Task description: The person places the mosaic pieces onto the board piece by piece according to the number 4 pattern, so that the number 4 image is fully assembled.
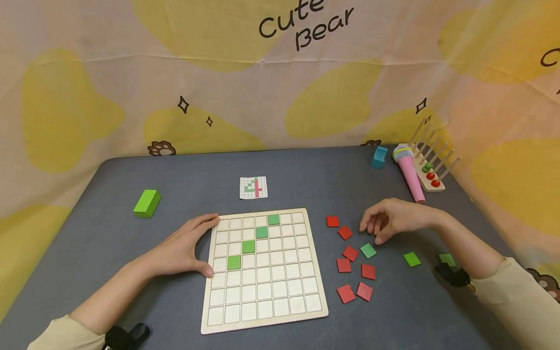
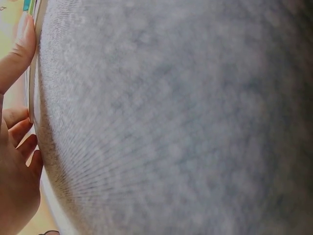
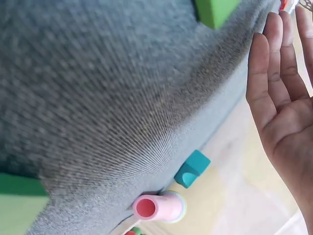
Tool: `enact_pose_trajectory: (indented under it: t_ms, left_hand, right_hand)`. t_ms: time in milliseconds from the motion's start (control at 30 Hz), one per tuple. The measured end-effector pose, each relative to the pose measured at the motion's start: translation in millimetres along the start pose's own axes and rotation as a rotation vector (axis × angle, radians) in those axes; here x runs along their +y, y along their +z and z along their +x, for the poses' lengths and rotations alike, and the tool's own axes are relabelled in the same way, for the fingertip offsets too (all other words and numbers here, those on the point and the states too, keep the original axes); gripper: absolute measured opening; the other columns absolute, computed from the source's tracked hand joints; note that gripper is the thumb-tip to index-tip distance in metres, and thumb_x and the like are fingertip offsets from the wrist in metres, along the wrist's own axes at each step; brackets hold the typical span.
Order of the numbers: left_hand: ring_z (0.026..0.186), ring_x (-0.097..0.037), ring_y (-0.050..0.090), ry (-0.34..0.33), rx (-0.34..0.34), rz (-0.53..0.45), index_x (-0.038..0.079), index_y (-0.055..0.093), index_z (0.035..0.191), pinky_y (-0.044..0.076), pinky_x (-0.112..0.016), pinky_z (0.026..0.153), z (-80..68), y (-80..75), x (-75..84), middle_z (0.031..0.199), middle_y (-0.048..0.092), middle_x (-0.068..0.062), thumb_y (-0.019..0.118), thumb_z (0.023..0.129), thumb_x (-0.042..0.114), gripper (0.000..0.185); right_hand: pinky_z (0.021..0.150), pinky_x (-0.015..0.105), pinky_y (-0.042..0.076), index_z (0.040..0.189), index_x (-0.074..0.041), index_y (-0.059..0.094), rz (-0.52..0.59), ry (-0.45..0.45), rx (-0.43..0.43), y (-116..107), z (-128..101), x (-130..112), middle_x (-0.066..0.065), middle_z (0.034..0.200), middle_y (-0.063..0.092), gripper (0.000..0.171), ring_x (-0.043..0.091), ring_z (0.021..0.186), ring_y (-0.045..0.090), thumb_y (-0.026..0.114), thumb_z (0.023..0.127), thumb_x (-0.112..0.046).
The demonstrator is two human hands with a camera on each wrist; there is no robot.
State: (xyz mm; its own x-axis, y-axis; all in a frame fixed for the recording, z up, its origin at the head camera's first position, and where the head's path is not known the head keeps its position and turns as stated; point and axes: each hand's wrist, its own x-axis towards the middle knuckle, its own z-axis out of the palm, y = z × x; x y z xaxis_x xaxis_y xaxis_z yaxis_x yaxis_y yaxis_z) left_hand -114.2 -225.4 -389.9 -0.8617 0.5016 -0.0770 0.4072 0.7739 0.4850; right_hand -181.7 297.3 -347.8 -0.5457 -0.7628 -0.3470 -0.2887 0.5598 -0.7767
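Note:
A white-squared wooden grid board (image 1: 264, 307) lies flat on the table, with several green tiles (image 1: 248, 247) on it in a diagonal line. My left hand (image 1: 183, 248) rests at the board's left edge, thumb and forefinger spread and touching the rim; the left wrist view shows its thumb (image 2: 19, 54) along that edge. Right of the board, my right hand (image 1: 395, 218) is just above the table with loosely bent fingers and nothing in them. Closest to its thumb is a loose green tile (image 1: 368, 251). Several red tiles (image 1: 345, 233) lie between that hand and the board.
Two more green tiles (image 1: 411, 259) lie near the right forearm. Behind the board is a small printed pattern card (image 1: 253, 188). A green block (image 1: 147, 203) stands at left; a blue block (image 1: 379, 157), pink microphone (image 1: 410, 175) and peg stand (image 1: 433, 185) are at back right.

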Motion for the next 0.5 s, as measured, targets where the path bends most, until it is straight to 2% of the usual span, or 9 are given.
enact_pose_trajectory:
  t_ms: [200, 500]
  left_hand:
    - [0.143, -0.039, 0.033, 0.000, 0.003, -0.007, 0.005, 0.035, 0.152, 0.036, -0.060, 0.108, -0.1, 0.3, -0.3, 0.159, 0.031, -0.013, 0.082, 0.057, 0.068, 0.123]
    - [0.143, -0.038, 0.033, 0.005, 0.000, 0.005, 0.005, 0.035, 0.152, 0.036, -0.060, 0.108, 1.2, 1.8, -2.7, 0.159, 0.031, -0.014, 0.081, 0.058, 0.070, 0.124]
  right_hand:
    - [0.073, 0.025, 0.056, 0.110, -0.012, 0.070, -0.028, -0.012, -0.031, 6.3, 3.9, 3.4, 0.013, 0.094, 0.067, 0.033, 0.016, 0.083, 0.062, 0.082, 0.079, -0.018]
    - [0.068, 0.022, 0.050, 0.104, -0.017, 0.072, -0.077, -0.017, -0.015, 13.3, 7.1, 0.7, 0.011, 0.090, 0.060, 0.032, 0.024, 0.081, 0.056, 0.085, 0.074, -0.020]
